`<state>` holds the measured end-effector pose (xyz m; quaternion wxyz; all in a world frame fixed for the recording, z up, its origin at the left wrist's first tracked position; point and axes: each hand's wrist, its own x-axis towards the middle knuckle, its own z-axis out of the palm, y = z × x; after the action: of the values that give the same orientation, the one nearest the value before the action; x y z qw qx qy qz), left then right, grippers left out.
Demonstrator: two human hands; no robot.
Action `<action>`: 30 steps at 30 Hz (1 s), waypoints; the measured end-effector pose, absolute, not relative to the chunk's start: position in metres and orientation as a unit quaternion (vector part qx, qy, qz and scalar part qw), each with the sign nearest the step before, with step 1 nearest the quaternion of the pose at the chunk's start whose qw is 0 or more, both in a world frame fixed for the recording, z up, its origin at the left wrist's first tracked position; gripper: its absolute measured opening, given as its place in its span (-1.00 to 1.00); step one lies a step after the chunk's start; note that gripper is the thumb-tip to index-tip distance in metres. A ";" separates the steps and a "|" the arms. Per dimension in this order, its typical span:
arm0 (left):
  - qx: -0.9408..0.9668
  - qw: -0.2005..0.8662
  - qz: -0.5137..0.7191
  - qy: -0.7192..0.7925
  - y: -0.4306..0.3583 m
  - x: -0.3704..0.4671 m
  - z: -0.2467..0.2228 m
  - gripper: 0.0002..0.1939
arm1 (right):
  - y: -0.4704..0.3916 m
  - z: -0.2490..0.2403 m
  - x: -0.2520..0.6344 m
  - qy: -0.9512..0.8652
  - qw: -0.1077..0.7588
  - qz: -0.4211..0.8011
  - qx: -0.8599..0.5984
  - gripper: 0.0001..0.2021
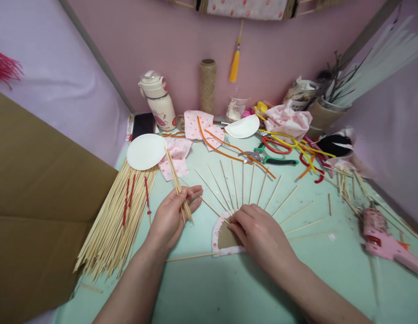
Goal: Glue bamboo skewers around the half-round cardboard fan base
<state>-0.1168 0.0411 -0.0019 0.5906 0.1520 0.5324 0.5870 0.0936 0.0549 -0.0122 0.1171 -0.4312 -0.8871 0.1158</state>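
Our left hand pinches sticks; can't tell what our right hand grips tbh. One bump could skew the twelve-o'clock ribs.

My brown half-disc with a dotted border lies on the bench, pale sticks fanning from its curve; I hold a slanting bundle.

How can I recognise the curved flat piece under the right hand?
On the green table, find the right hand. Partly under it lies a curved piece. Unlike the white semicircle behind, it has a brown centre, spotted border and fanned sticks.
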 end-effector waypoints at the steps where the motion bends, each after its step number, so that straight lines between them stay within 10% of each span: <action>1: 0.153 0.591 0.587 0.532 0.041 -0.117 -0.002 -0.76 | 0.055 -0.012 0.093 -0.887 0.118 0.119 -0.431 -0.84; 30: 0.139 0.555 0.625 0.531 0.038 -0.119 0.007 -0.76 | 0.057 -0.019 0.085 -0.857 0.181 0.158 -0.457 -0.81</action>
<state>-0.1187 0.0385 0.0074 0.5552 0.1388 0.5312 0.6247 0.0854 0.0572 -0.0191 0.1811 -0.4566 -0.8567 0.1577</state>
